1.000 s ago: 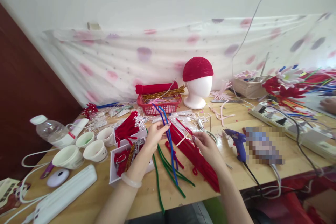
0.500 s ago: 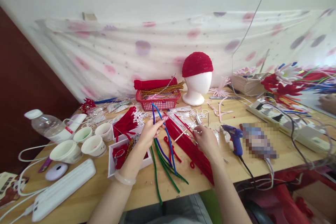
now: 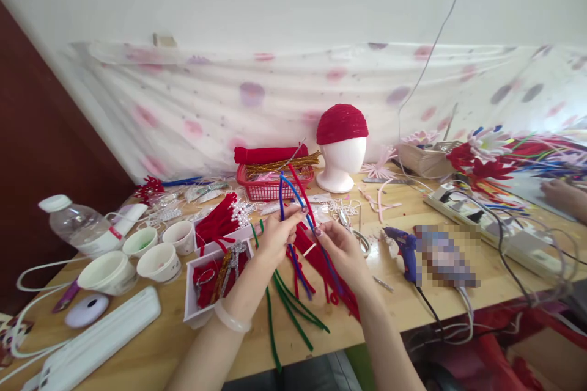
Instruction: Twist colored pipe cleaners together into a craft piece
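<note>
My left hand (image 3: 274, 237), a pale bangle on its wrist, is closed in a pinch on blue pipe cleaners (image 3: 281, 197). They rise above its fingers into a bent peak, and their tails hang below. Close beside it, my right hand (image 3: 342, 249) pinches a red pipe cleaner (image 3: 300, 186), whose upper end leans across the blue ones. One blue strand also runs past the right fingertips. Exactly where the strands meet is hard to make out. Green pipe cleaners (image 3: 293, 305) lie under my left hand, and a bundle of red pipe cleaners (image 3: 346, 299) lies beneath my right.
A blue glue gun (image 3: 406, 250) and a power strip (image 3: 481, 226) are at right. Behind stand a foam head (image 3: 342, 165) with a red cap and a red basket (image 3: 261, 190). Paper cups (image 3: 158, 263), a bottle (image 3: 76, 223) and a white box (image 3: 195, 311) stand left. Another person's hand (image 3: 566, 195) is far right.
My right hand has moved left, close to my left hand, raising the red pipe cleaner upright beside the blue ones. The view has shifted slightly.
</note>
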Available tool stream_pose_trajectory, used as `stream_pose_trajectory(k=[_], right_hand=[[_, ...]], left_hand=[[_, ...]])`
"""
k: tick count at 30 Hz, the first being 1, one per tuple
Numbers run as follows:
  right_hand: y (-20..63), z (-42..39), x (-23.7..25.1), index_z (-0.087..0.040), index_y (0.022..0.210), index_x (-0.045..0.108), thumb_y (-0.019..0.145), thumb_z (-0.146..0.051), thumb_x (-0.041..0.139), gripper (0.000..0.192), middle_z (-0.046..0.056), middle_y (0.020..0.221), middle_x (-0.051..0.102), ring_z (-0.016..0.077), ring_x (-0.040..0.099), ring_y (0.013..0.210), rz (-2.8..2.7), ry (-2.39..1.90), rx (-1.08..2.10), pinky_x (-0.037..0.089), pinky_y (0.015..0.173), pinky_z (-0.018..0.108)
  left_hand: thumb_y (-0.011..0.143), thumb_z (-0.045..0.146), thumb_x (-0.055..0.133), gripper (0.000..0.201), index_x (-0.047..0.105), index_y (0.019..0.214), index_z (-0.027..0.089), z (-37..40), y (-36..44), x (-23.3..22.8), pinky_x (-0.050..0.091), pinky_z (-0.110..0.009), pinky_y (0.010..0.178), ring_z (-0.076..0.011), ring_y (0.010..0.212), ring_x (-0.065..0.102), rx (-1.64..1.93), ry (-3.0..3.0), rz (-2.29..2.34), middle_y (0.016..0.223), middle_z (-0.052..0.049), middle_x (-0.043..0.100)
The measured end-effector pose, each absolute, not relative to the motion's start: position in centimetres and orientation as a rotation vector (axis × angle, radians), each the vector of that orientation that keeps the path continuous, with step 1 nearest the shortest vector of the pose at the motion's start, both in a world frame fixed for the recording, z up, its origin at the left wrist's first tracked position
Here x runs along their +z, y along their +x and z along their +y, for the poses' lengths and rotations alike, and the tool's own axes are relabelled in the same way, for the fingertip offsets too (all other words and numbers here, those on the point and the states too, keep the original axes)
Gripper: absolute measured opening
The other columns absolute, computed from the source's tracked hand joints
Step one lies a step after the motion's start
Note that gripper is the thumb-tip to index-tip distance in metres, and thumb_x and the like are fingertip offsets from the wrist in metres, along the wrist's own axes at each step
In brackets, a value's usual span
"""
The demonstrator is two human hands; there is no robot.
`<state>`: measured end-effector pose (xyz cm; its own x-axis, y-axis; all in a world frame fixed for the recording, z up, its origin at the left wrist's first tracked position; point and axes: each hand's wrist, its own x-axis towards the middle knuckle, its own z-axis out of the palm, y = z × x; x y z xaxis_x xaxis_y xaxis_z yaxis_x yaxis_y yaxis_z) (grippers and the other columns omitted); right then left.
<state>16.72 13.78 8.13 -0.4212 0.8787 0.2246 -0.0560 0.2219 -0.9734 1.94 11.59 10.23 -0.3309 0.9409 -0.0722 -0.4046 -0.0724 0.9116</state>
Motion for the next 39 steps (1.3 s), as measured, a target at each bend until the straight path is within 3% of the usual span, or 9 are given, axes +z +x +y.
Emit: stream_pose_trajectory(k=[5,9,13,21,24,27,30,35,39], right_hand=[[15.8,13.4,7.7,-0.024,0.083,0.054,0.082,-0.057,0.067,0.036,0.0,0.069,0.07,0.017,0.065,0.065,-1.46,-0.666,1.547,0.051,0.069,0.032],[15.8,14.4,6.8,-0.023,0.082,0.054,0.077,-0.056,0.073,0.039,-0.001,0.065,0.069,0.0151,0.063,0.06,-1.361,-0.694,1.459,0.05,0.063,0.029],[15.7,16.0,5.9,-0.024,0.082,0.051,0.069,-0.065,0.075,0.049,-0.004,0.063,0.067,0.0154,0.063,0.057,-1.19,-0.742,1.361,0.053,0.06,0.031],[16.0,17.2,5.3,-0.025,0.085,0.049,0.069,-0.067,0.072,0.051,-0.003,0.064,0.066,0.0164,0.063,0.054,-1.101,-0.822,1.247,0.055,0.058,0.034],[15.6,16.6,5.6,-0.025,0.084,0.049,0.074,-0.067,0.068,0.047,-0.003,0.064,0.065,0.0171,0.062,0.055,-1.182,-0.824,1.235,0.054,0.057,0.033],[14.8,15.6,5.8,-0.024,0.082,0.054,0.077,-0.063,0.067,0.041,-0.001,0.066,0.065,0.0183,0.061,0.058,-1.332,-0.809,1.243,0.051,0.057,0.033],[14.5,14.7,6.0,-0.022,0.082,0.059,0.081,-0.057,0.066,0.035,0.003,0.077,0.067,0.0196,0.061,0.069,-1.444,-0.818,1.183,0.05,0.065,0.033],[14.8,14.1,6.2,-0.022,0.082,0.057,0.088,-0.051,0.058,0.029,0.001,0.076,0.062,0.0185,0.055,0.069,-1.525,-0.844,1.113,0.045,0.067,0.031],[14.3,13.7,6.6,-0.023,0.075,0.055,0.087,-0.045,0.059,0.026,-0.001,0.069,0.056,0.0173,0.051,0.064,-1.601,-0.794,1.143,0.042,0.062,0.03]], left_hand=[[0.048,0.045,0.088,0.047,0.069,0.074,0.012,11.5,2.8,10.5,0.013,-0.019,0.037,-0.001,0.038,0.024,1.711,0.719,1.127,0.048,0.009,0.041],[0.05,0.04,0.09,0.049,0.072,0.085,0.011,11.6,1.9,10.9,0.016,-0.018,0.036,-0.0016,0.04,0.029,1.808,0.706,1.119,0.053,0.007,0.047],[0.062,0.053,0.082,0.052,0.065,0.096,0.016,11.0,-0.3,12.1,0.018,-0.014,0.035,0.0,0.04,0.027,2.053,0.592,1.048,0.064,0.008,0.047],[0.074,0.04,0.073,0.028,0.06,0.079,0.016,10.1,-2.7,12.2,0.02,-0.014,0.034,-0.0007,0.038,0.03,2.167,0.451,0.958,0.063,0.006,0.05],[0.068,0.035,0.076,0.025,0.064,0.071,0.014,10.5,-1.0,11.7,0.041,-0.017,0.047,-0.007,0.054,0.054,2.01,0.537,0.928,0.07,-0.002,0.062],[0.061,0.034,0.078,0.025,0.07,0.071,0.013,11.2,1.6,11.0,0.053,-0.03,0.075,-0.0219,0.086,0.067,1.841,0.638,0.895,0.087,-0.012,0.072],[0.061,0.042,0.077,0.033,0.074,0.078,0.014,12.0,3.4,10.1,0.05,-0.04,0.093,-0.0298,0.104,0.066,1.785,0.69,0.882,0.098,-0.014,0.074],[0.068,0.047,0.077,0.037,0.076,0.091,0.019,12.6,3.3,9.1,0.04,-0.039,0.107,-0.0267,0.117,0.06,1.824,0.739,0.977,0.115,-0.01,0.072],[0.069,0.044,0.079,0.034,0.076,0.093,0.019,12.6,3.2,8.8,0.039,-0.04,0.108,-0.0259,0.114,0.062,1.763,0.809,1.012,0.112,-0.01,0.073]])
